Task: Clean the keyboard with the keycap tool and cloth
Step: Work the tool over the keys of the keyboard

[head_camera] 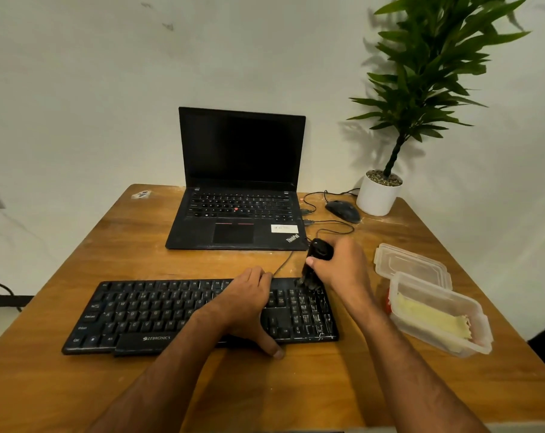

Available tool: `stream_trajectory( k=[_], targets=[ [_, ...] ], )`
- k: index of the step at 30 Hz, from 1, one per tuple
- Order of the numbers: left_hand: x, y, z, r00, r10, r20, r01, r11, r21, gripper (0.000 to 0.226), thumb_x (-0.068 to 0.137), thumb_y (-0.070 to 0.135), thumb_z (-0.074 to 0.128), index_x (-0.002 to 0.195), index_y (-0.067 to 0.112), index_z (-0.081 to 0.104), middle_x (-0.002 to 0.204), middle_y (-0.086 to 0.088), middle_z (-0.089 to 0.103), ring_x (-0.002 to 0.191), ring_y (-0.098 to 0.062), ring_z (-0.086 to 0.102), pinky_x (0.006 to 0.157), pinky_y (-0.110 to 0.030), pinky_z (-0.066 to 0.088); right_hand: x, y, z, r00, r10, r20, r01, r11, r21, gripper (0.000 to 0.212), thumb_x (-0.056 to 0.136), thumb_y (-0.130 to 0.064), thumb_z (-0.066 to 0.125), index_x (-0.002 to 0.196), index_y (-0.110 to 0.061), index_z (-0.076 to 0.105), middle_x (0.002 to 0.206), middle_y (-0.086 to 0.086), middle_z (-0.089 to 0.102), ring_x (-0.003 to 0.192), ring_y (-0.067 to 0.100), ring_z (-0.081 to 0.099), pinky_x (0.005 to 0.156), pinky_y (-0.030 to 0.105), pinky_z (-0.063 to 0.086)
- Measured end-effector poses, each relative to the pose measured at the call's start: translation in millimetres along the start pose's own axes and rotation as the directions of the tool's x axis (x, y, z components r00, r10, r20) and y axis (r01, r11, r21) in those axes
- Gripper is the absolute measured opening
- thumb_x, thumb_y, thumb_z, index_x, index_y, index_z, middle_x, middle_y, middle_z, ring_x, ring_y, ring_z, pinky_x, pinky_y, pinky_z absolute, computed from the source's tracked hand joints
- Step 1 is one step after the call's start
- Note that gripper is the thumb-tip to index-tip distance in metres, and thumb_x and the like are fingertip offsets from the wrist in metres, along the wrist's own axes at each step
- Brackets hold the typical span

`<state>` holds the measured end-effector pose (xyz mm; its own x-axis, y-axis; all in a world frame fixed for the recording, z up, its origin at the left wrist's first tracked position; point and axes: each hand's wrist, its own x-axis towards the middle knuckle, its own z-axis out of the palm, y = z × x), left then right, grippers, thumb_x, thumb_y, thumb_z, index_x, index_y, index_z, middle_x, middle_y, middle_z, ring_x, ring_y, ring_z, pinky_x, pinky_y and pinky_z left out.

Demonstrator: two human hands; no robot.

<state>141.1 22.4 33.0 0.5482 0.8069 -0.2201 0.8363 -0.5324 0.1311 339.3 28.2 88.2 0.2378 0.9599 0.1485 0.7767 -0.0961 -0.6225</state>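
A wooden bench (296, 385) is standing against a pale wall (108, 89), its top scuffed and dusty toward the far edge. An open black laptop (238, 182) with a dark screen is sitting at the back centre. To its right a black mouse (343, 210) is lying with its cable looping across the wood, and just beyond it a leafy plant in a white pot (378, 195) is occupying the far right corner. Near the right edge a clear plastic lid (411, 265) is lying flat, and just in front of it a clear plastic box (439, 317) is holding a folded yellowish cloth (433, 320). A small sticker (141, 194) is showing at the far left corner.

The black keyboard (171, 314) is lying across the near middle of the bench, its cable running up toward the laptop.

The left hand (246, 304) is lying over the keyboard's right-centre part, fingers curled over the far edge and the thumb pressing on the bench at the near edge, holding the keyboard in place. The right hand (339, 265) is gripping a black cleaning tool (314, 260) upright, thumb on its side, with the tool's lower tip touching the keys at the keyboard's upper right corner, above the number pad. Both forearms are reaching in from the bottom of the view.
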Motion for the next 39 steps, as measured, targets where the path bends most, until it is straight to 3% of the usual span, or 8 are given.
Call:
stream_trajectory(
  k=[3, 7, 9, 16, 22, 29, 34, 39],
  targets=[
    [0, 0, 0, 1.000, 0.000, -0.001, 0.000, 1.000, -0.011, 0.145, 0.052, 0.085, 0.079, 0.159, 0.010, 0.016, 0.148, -0.004, 0.029, 0.133, -0.020, 0.031, 0.122, -0.040, 0.030, 0, 4, -4, 0.996, 0.017, -0.084, -0.016, 1.000, 0.011, 0.036, 0.082, -0.023, 0.081, 0.116, -0.015, 0.072, 0.105, 0.002, 0.074, 0.101, 0.015, 0.067, 0.077, 0.020, 0.044],
    [1, 1, 1, 1.000, -0.002, -0.003, 0.002, 1.000, -0.004, 0.144, 0.053, 0.085, 0.079, 0.158, 0.011, 0.015, 0.146, -0.004, 0.029, 0.131, -0.019, 0.031, 0.121, -0.038, 0.030, -4, 0, -4, 0.997, -0.052, -0.050, 0.053, 0.998, 0.017, 0.031, 0.081, -0.024, 0.082, 0.110, -0.018, 0.073, 0.099, -0.003, 0.073, 0.091, 0.008, 0.062, 0.067, 0.013, 0.040],
    [1, 0, 1, 1.000, 0.002, -0.007, -0.002, 1.000, 0.000, 0.143, 0.052, 0.086, 0.079, 0.157, 0.010, 0.017, 0.145, -0.003, 0.030, 0.130, -0.019, 0.031, 0.120, -0.038, 0.031, -6, 2, 1, 0.999, -0.038, -0.019, 0.038, 0.999, 0.005, 0.033, 0.081, -0.024, 0.081, 0.113, -0.018, 0.072, 0.102, -0.003, 0.073, 0.095, 0.009, 0.063, 0.070, 0.014, 0.041],
    [2, 1, 0, 1.000, -0.009, 0.006, 0.009, 1.000, -0.012, 0.142, 0.053, 0.084, 0.080, 0.158, 0.011, 0.016, 0.148, -0.002, 0.029, 0.132, -0.020, 0.031, 0.121, -0.039, 0.031, -9, 17, -3, 0.989, -0.007, -0.146, 0.023, 0.994, 0.108, 0.029, 0.083, -0.021, 0.080, 0.110, -0.016, 0.072, 0.087, -0.011, 0.063, 0.085, 0.006, 0.059, 0.061, 0.006, 0.033],
    [2, 0, 1, 1.000, -0.008, 0.002, 0.008, 1.000, -0.013, 0.143, 0.052, 0.083, 0.081, 0.158, 0.011, 0.017, 0.149, -0.004, 0.029, 0.134, -0.020, 0.030, 0.122, -0.040, 0.030, 2, 17, -21, 0.991, 0.080, 0.106, -0.077, 0.996, -0.036, 0.039, 0.080, -0.023, 0.082, 0.116, -0.016, 0.070, 0.108, 0.003, 0.072, 0.096, 0.015, 0.063, 0.077, 0.026, 0.046],
    [2, 0, 3, 1.000, -0.001, -0.011, 0.001, 1.000, -0.018, 0.142, 0.050, 0.085, 0.080, 0.156, 0.011, 0.021, 0.144, -0.002, 0.032, 0.129, -0.018, 0.032, 0.120, -0.038, 0.033, 0, 17, -21, 0.993, 0.075, 0.087, -0.073, 0.997, -0.031, 0.038, 0.082, -0.026, 0.081, 0.116, -0.016, 0.069, 0.105, 0.003, 0.072, 0.099, 0.016, 0.065, 0.082, 0.031, 0.053],
    [3, 1, 2, 1.000, 0.000, -0.012, 0.000, 1.000, -0.026, 0.140, 0.051, 0.084, 0.081, 0.155, 0.011, 0.022, 0.146, -0.002, 0.031, 0.130, -0.018, 0.031, 0.120, -0.038, 0.032, 2, 23, -44, 0.920, 0.157, 0.359, -0.144, 0.988, -0.063, 0.039, 0.079, -0.020, 0.082, 0.115, -0.015, 0.067, 0.101, 0.004, 0.070, 0.097, 0.021, 0.066, 0.088, 0.041, 0.057],
    [1, 2, 1, 1.000, -0.006, -0.008, 0.006, 0.999, -0.033, 0.139, 0.051, 0.082, 0.082, 0.155, 0.012, 0.021, 0.145, -0.002, 0.031, 0.129, -0.018, 0.032, 0.120, -0.037, 0.033, -7, 13, -28, 0.995, 0.026, 0.095, -0.029, 0.999, 0.029, 0.034, 0.083, -0.025, 0.079, 0.115, -0.016, 0.070, 0.091, -0.004, 0.066, 0.097, 0.016, 0.065, 0.073, 0.025, 0.048]
  ],
)
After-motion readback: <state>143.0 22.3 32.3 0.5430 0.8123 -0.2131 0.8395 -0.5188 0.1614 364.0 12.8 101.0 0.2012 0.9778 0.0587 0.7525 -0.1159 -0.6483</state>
